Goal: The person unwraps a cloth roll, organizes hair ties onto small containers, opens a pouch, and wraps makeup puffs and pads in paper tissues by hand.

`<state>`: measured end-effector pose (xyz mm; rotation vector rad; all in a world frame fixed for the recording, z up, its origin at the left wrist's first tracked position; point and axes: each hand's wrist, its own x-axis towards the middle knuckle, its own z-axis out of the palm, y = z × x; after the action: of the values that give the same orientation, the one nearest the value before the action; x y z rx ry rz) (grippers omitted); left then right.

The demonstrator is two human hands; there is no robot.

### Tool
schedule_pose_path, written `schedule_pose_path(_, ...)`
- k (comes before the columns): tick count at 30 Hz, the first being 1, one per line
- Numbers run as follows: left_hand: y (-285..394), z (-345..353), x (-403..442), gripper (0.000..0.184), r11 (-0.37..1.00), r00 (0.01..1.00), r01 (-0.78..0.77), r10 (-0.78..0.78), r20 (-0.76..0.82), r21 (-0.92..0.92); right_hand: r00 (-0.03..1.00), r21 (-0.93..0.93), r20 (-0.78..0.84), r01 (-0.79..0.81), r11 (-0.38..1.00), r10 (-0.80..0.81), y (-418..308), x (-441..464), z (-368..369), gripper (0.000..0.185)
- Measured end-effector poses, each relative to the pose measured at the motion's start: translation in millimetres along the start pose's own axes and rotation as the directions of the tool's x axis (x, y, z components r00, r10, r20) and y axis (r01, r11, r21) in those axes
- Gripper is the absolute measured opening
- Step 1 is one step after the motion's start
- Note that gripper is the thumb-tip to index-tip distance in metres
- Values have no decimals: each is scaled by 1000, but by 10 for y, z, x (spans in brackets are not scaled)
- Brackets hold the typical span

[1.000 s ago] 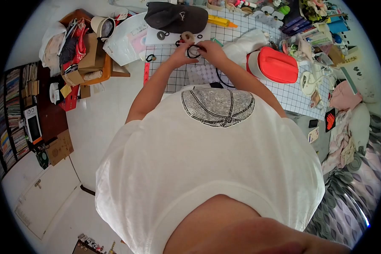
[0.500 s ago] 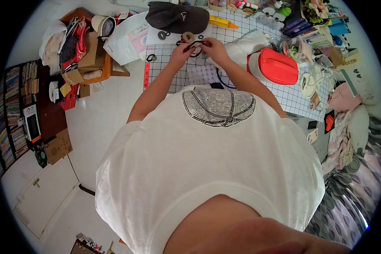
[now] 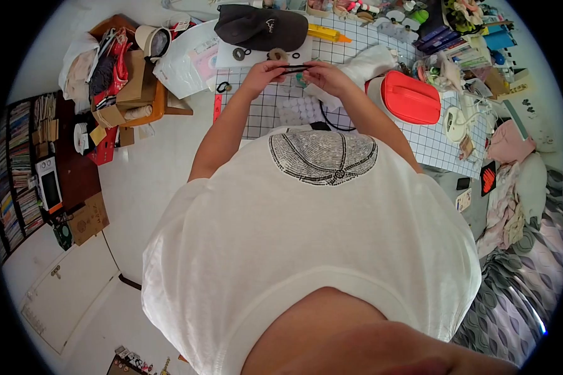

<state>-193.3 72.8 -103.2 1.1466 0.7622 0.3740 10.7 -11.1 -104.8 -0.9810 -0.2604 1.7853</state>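
A black hair tie (image 3: 296,67) is stretched sideways between my two hands, above the gridded table. My left hand (image 3: 262,77) pinches one end of it, while my right hand (image 3: 327,77) grips the other end. Just beyond them, a tan ring-shaped band (image 3: 278,55) and a grey one (image 3: 238,54) lie near a dark cap (image 3: 261,29). Another dark hair tie (image 3: 223,87) rests on the table to the left. Nearer my body are a sheet of whitish round pieces (image 3: 299,111) and a thin black loop (image 3: 335,121), partly hidden by my arm.
A red case (image 3: 413,97) and crumpled white plastic (image 3: 370,63) sit right of my hands. Behind lies a yellow tube with an orange tip (image 3: 328,34). Books (image 3: 455,45) and small items crowd the far right. A loaded chair (image 3: 159,103) stands left of the table.
My hands have moved slightly apart, and the bunched black hair tie is now pulled out into a long narrow loop between them.
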Motion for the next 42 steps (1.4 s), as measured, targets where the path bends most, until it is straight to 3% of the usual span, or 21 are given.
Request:
schedule_pose_path(4, 51, 31, -15, 23, 990, 998, 59, -62, -16, -132, 1000, 167, 18, 13, 986, -16, 49, 39, -119, 22)
schedule_pose_path(7, 16, -2, 14, 23, 972, 994, 103, -106, -4, -209, 998, 145, 57, -8, 989, 0, -12, 16, -115, 22)
schedule_pose_path(10, -1, -1, 4, 21, 974, 993, 115, -120, -12, -194, 997, -43, -18, 70, 997, -71, -55, -65, 3, 20)
schedule_pose_path(11, -1, 3, -2, 21, 977, 993, 113, -119, -21, -178, 995, -224, -42, 78, 971, -89, -76, -82, 44, 19)
schedule_pose_path(13, -57, -16, 23, 19, 995, 995, 77, -73, -62, 66, 988, -559, -76, 69, 826, -134, -93, -99, 116, 17)
schedule_pose_path(16, -30, 57, -23, 16, 898, 988, -23, 88, -129, 439, 925, -892, 47, 209, 400, -378, -1, -77, 271, 13)
schedule_pose_path(20, -112, 172, -65, 18, 705, 976, -87, 201, -81, 704, 839, -953, 270, 304, -4, -473, 13, -124, 496, 12)
schedule_pose_path(22, -173, 176, -79, 18, 635, 932, -177, 354, -79, 752, 794, -915, 403, 334, -227, -455, 80, -51, 486, 13)
schedule_pose_path(23, -206, 178, -70, 19, 592, 901, -221, 428, -71, 775, 809, -914, 402, 323, -246, -428, 121, -23, 480, 11)
schedule_pose_path(26, -326, 121, -15, 26, 732, 931, -181, 342, -125, 657, 848, -899, 399, 287, -331, -350, 198, 20, 499, 10)
schedule_pose_path(28, -320, 124, -19, 28, 746, 934, -184, 335, -122, 640, 865, -873, 400, 259, -414, -302, 232, 47, 506, 10)
schedule_pose_path(34, -386, 58, 20, 24, 797, 935, -200, 329, -132, 570, 818, -769, 529, 352, -533, -223, 293, 83, 439, 12)
schedule_pose_path(38, -526, -148, 181, 22, 804, 935, -112, 285, -212, 584, 795, -897, 427, 313, -311, -431, 203, -21, 485, 14)
schedule_pose_path(40, -387, -155, 191, 25, 694, 903, -81, 355, -242, 715, 747, -920, 390, 337, -198, -538, 186, -1, 397, 14)
schedule_pose_path(42, -378, -190, 246, 26, 565, 872, -78, 438, -219, 821, 757, -934, 355, 308, -179, -548, 163, -15, 319, 14)
